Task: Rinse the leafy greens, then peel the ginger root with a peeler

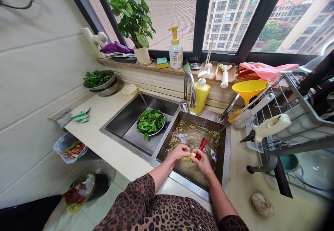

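Over the right sink basin (223, 147), my left hand (180, 152) is closed on a pale yellow, knobby piece that looks like ginger (185, 159). My right hand (203, 161) meets it there, thumb and fingers pinched at the piece's right end. A red-handled tool (203, 143) sticks up from my right hand; its working end is hidden. Below both hands the basin holds cloudy water (190, 137) with brown scraps floating, mostly along the edges. In the left basin (122, 119) sits a bowl of green leaves (150, 122).
A faucet (192, 92) arches between the basins, beside a yellow soap bottle (202, 97). Bowls with more greens (99, 79) stand at the back left. To the right are a dish rack (294, 109) and white-handled scissors (271, 127). Waste bins (71, 147) are lower left.
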The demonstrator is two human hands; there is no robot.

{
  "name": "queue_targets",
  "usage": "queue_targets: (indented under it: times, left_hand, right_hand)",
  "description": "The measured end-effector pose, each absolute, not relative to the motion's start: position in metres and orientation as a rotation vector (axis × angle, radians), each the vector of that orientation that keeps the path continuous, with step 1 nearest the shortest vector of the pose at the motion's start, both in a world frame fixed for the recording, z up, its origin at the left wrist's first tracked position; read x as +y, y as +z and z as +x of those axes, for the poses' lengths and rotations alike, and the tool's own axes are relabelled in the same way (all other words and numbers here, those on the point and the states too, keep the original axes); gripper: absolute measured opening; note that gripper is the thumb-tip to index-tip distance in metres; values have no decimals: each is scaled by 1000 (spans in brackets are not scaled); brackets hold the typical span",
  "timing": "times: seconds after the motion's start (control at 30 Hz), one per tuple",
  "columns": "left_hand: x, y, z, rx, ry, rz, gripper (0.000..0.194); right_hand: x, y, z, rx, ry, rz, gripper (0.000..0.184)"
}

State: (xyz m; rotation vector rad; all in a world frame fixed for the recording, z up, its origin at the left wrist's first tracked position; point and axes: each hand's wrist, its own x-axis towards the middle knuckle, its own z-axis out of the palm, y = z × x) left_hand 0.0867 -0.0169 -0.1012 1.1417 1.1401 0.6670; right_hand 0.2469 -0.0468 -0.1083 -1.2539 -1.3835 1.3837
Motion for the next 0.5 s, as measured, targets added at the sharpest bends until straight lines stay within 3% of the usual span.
queue_targets:
  times: [0.5]
  left_hand:
    - [-10, -120, 93, 1440, 558, 1125, 9]
  right_hand:
    - [-49, -118, 243, -1409, 1413, -1330, 19]
